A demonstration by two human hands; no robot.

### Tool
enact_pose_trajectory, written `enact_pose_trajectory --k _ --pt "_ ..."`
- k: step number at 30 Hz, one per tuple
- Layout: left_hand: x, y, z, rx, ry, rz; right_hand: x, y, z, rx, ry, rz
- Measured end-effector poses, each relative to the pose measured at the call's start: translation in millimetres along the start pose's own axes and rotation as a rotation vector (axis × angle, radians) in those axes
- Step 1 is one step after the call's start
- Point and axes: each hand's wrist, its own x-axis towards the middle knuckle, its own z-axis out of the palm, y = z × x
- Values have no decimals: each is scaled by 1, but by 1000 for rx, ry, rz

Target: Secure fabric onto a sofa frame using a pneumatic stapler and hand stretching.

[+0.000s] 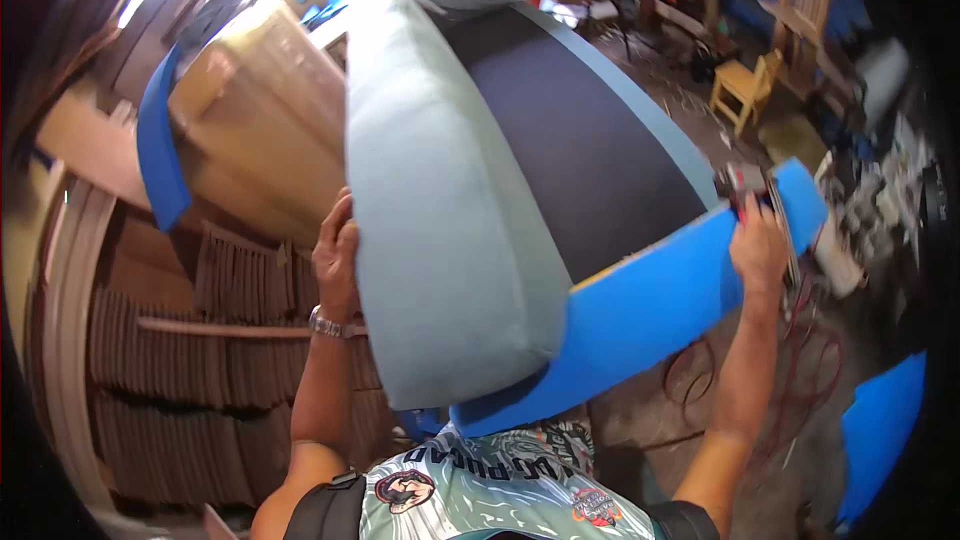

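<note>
A sofa with a long pale blue-green padded backrest (440,180) stretches away in front of me. Its seat area shows a dark sheet (570,130), edged on the right by a pale blue-green rail (650,90). Along the near end lies a bright blue foam strip (650,290), its right end bending past the sofa's corner. My right hand (760,245) is closed round the red handle of a staple gun (742,183), held at that corner against or just above the foam. My left hand (338,255) rests on the backrest's outer left side, fingers apart and partly hidden.
Slatted wooden pieces (170,370) are stacked at the left, beside a large tan block (270,90) with a blue strip (160,140). A red hose (690,375) coils on the floor at right. Beyond stand a small wooden chair (748,85) and scraps (880,180). A person works at the far back.
</note>
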Motion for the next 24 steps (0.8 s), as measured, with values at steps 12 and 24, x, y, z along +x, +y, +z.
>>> enact_pose_trajectory --k 12,24 --pt "96 -59 -30 -737 76 -793 29 -35 -45 -188 -294 -34" --pt "128 -8 -17 -249 111 -922 148 -229 7 926 -231 -468"
